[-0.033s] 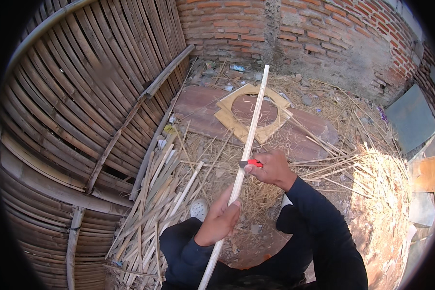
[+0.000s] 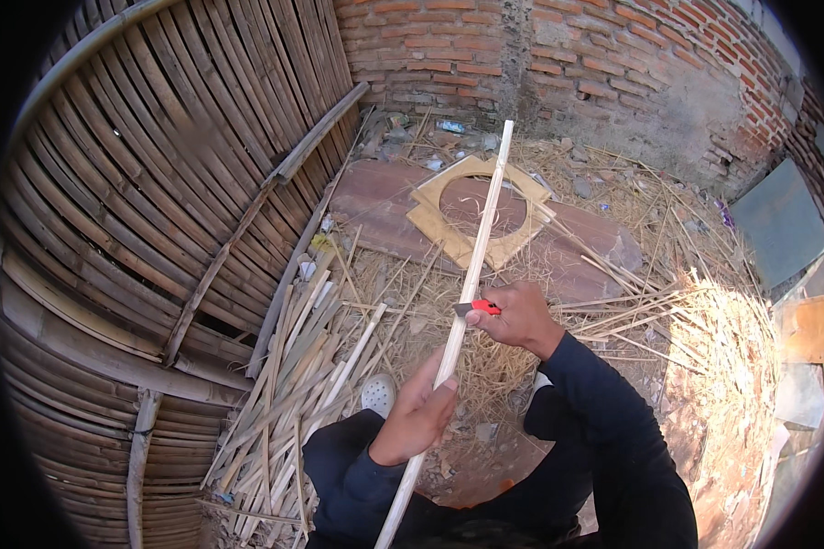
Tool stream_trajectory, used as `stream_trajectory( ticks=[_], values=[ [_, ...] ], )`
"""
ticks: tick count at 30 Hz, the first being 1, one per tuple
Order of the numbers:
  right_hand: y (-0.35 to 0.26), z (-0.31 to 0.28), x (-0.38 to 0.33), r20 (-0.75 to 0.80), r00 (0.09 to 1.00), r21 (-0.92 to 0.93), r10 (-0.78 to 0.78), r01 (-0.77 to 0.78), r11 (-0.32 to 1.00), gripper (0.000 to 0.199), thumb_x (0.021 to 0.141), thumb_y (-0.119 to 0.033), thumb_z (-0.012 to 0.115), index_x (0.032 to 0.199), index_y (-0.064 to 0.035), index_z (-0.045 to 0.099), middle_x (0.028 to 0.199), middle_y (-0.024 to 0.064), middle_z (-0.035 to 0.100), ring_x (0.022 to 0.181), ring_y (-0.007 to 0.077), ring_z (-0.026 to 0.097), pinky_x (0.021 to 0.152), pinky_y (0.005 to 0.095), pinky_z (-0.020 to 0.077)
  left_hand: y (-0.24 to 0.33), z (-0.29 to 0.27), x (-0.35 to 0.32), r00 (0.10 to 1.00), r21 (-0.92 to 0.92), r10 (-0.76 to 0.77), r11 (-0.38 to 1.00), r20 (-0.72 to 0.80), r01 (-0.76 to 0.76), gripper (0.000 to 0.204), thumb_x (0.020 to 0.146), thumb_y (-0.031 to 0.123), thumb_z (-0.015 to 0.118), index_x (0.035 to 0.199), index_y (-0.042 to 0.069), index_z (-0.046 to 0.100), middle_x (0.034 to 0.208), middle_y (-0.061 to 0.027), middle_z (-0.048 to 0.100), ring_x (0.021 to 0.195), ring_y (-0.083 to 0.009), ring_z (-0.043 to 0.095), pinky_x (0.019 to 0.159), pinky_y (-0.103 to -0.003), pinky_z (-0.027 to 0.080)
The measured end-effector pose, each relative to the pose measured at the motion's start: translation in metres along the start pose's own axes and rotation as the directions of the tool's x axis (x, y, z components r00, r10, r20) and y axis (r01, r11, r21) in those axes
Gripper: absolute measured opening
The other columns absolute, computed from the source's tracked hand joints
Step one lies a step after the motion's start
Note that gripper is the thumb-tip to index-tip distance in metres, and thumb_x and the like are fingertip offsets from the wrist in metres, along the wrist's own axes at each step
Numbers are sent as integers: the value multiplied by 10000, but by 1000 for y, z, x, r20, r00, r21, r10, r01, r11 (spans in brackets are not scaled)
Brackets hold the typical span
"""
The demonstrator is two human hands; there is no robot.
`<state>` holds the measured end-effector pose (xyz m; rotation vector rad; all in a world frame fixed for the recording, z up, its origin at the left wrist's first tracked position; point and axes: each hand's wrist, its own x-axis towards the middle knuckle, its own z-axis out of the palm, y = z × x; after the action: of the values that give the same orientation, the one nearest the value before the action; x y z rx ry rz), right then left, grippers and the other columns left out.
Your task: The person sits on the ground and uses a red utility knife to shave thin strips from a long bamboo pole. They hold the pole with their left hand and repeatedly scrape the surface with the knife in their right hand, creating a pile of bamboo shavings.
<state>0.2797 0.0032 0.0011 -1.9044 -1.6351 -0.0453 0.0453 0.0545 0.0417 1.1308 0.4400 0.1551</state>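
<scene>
We are gripping a long pale bamboo strip [image 2: 462, 306] in our left hand [image 2: 418, 412]; our right hand [image 2: 515, 316] is pressing a red knife [image 2: 479, 307] against it.

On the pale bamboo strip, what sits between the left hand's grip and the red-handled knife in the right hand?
In the head view, only a bare stretch of the bamboo strip runs between the left hand and the knife held by the right hand; straw litter lies beneath.

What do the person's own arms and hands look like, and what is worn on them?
Both arms are covered by long, dark navy sleeves that end at the wrists. The cloth is plain, with no visible pattern or marking. The left hand and the right hand are bare: no gloves show. No ring, watch or bracelet can be made out.
</scene>
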Motion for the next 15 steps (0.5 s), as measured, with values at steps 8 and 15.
stream_trajectory(
  ticks=[8, 15],
  values=[
    [91, -28, 11, -256, 895, -118, 366, -405, 907, 605, 854, -624, 510, 606, -84, 622, 538, 154, 564, 552, 366, 585, 536, 465, 446, -24, 16, -9, 995, 140, 33, 989, 95, -46, 559, 999, 73, 420, 1502, 46, 178, 658, 69, 402, 505, -8, 342, 454, -185, 286],
    [119, -27, 16, -302, 883, -185, 360, -425, 886, 586, 874, -609, 488, 688, -80, 661, 604, 165, 602, 620, 373, 597, 586, 474, 453, -41, 14, -6, 990, 175, 108, 977, 89, -122, 562, 986, 64, 453, 1489, 8, 208, 986, -6, 513, 749, -22, 418, 648, -187, 369]
  ],
)
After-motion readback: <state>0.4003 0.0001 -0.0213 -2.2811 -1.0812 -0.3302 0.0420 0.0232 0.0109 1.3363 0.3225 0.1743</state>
